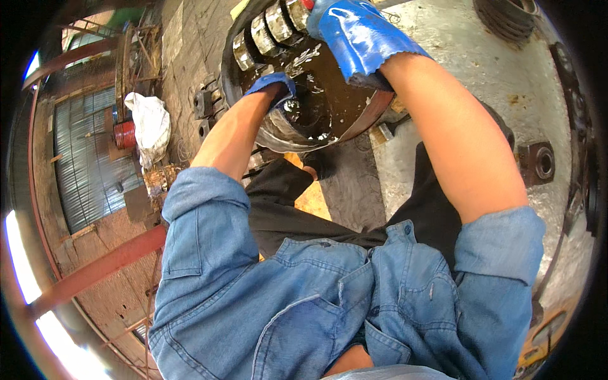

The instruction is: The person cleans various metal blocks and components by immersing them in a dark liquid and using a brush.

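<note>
The left grip [275, 82], blue-gloved, is reaching into a round metal basin [375, 114] of dark liquid [345, 96]; the right grip [356, 37] is extending over it, beside thick metal rings [266, 31]. Whether either is opening, closing or holding anything, I cannot tell. The basin is standing before the person's legs [285, 190].

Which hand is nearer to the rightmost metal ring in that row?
Right. The right hand is immediately beside the rightmost metal ring; the left hand is farther, lower and leftward in the picture, reaching into the round basin.
</note>
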`<state>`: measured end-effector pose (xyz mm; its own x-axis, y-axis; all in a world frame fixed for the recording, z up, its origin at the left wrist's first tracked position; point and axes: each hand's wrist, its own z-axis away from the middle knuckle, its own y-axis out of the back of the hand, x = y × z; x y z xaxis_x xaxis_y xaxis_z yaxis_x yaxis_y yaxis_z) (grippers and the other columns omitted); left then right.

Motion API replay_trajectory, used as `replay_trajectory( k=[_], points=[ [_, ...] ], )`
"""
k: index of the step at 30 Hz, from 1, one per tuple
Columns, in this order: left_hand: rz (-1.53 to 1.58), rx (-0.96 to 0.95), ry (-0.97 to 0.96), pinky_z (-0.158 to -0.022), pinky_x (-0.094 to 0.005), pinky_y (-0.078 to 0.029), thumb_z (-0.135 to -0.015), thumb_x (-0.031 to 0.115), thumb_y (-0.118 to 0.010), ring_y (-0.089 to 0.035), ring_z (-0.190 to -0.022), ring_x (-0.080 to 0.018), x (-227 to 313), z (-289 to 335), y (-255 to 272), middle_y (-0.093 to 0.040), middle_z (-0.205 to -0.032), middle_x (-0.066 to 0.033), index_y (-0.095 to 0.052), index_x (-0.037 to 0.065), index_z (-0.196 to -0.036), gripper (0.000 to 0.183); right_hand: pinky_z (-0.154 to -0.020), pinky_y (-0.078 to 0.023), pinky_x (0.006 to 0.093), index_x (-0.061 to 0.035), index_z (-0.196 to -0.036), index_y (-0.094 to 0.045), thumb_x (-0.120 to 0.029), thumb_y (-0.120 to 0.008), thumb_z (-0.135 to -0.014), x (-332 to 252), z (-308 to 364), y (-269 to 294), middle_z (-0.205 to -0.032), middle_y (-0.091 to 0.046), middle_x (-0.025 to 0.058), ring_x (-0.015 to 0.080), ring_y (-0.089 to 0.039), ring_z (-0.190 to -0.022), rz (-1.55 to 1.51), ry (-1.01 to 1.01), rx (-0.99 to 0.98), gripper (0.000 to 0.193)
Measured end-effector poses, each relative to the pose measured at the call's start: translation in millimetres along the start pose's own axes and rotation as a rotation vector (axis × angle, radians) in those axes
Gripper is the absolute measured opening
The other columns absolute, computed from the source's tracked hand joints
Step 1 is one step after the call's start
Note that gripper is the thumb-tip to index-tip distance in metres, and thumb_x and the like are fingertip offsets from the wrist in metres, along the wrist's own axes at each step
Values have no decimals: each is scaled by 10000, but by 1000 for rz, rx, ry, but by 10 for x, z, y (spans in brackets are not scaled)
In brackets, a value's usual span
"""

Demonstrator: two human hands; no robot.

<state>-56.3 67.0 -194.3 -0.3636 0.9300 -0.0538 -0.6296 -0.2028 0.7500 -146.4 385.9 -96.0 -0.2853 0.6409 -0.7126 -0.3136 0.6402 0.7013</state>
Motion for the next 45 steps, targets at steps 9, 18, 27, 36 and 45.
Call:
replay_trajectory(
  k=[9,18,27,36,45],
  points=[
    [-474,242,-138,-976,-453,-617,-631,252,-843,-751,-1120,-404,4,521,-456,-772,-1168,-215,-782,69,-1084,493,-870,-604,492,-83,-1075,-818,-340,-684,-971,-115,148,20,-1052,-779,233,406,-767,-975,-71,-212,-26,308],
    [-109,414,69,-1015,-492,-588,-853,376,-848,-713,-1229,-413,285,748,-640,-749,-1242,-256,-569,-37,-1398,739,-714,-590,481,-107,-934,-833,-206,-774,-823,322,43,-392,-848,-771,213,375,-758,-781,98,228,68,160],
    [114,421,78,-1059,-472,-564,-818,480,-901,-688,-1283,-391,503,506,-446,-703,-1382,-235,-510,1,-1480,905,-703,-596,481,-100,-786,-823,-153,-784,-769,171,202,-287,-750,-740,206,380,-753,-717,-67,275,66,68],
    [121,626,-144,-1006,-459,-583,-814,545,-893,-713,-1187,-437,881,100,-495,-717,-1273,-302,-540,-80,-1395,923,-944,-609,478,-99,-1066,-838,-232,-724,-862,-155,159,24,-1057,-783,235,403,-769,-1031,22,-138,-134,269],
    [324,195,-203,-957,-475,-567,-876,359,-869,-707,-1132,-384,927,31,-137,-743,-1206,-261,-657,-26,-1276,595,-1054,-570,430,-115,-1185,-823,-289,-806,-829,-85,-28,-38,-1236,-767,205,363,-743,-1165,-11,-186,-151,397]
  ],
)
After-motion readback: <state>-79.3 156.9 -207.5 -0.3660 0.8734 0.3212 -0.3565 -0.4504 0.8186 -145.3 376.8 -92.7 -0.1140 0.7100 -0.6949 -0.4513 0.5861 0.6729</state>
